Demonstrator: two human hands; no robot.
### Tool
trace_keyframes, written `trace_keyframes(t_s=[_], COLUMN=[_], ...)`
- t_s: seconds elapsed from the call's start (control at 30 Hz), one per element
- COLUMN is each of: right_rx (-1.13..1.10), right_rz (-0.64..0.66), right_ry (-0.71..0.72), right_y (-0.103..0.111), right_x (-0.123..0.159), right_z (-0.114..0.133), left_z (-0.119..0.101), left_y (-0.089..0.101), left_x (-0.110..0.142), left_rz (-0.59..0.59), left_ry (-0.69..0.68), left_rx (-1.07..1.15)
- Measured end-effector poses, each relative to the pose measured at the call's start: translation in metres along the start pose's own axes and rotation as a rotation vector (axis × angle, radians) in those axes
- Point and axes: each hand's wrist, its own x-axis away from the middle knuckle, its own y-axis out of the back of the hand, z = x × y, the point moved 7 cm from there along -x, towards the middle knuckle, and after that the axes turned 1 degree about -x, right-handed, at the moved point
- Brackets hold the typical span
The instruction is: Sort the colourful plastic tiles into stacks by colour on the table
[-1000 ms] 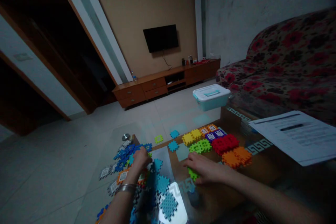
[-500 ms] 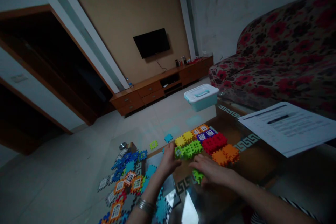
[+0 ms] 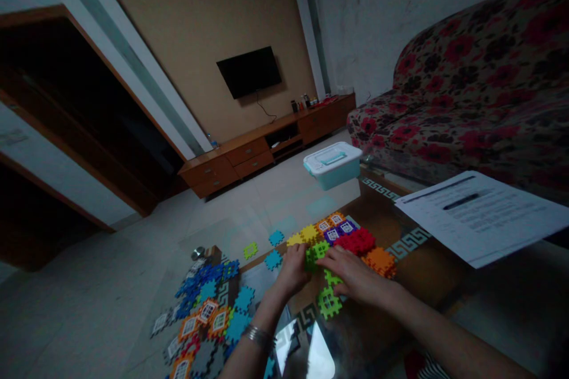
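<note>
On the glass table, my left hand (image 3: 294, 267) curls its fingers against the left end of a row of green interlocking tiles (image 3: 318, 250). My right hand (image 3: 358, 275) grips the near right side of the same row, fingertips on it and thumb lower down. Its fingers partly hide the tiles. Just below that thumb lies a loose green tile (image 3: 329, 303) with a window-like grid. Behind the green row are yellow tiles (image 3: 307, 234). Purple tiles (image 3: 338, 232), red tiles (image 3: 355, 241) and orange tiles (image 3: 381, 262) sit to the right.
Left of my forearm spread loose tiles, among them blue tiles (image 3: 204, 278) and orange window tiles (image 3: 208, 311). A lidded teal box (image 3: 334, 174) stands at the table's far side. Printed paper (image 3: 484, 213) with a pen (image 3: 462, 201) lies at right, near a floral sofa (image 3: 457, 95).
My right hand has moved up and left toward the green row, uncovering the loose green tile below it. The whole view has shifted slightly.
</note>
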Motion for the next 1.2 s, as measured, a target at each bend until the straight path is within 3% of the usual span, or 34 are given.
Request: trace_keyframes(t_s=[0.63, 0.9, 1.2], right_rx=[-0.041, 0.195, 0.145], right_rz=[-0.066, -0.076, -0.021], right_ry=[0.045, -0.023, 0.107], right_y=[0.014, 0.019, -0.012], right_x=[0.0, -0.035, -0.057], right_z=[-0.002, -0.02, -0.02], left_z=[-0.01, -0.01, -0.017], left_y=[0.001, 0.003, -0.032], left_x=[0.005, 0.021, 0.048], left_rz=[-0.031, -0.109, 0.008], left_ry=[0.033, 0.121, 0.099], left_rx=[-0.25, -0.163, -0.058])
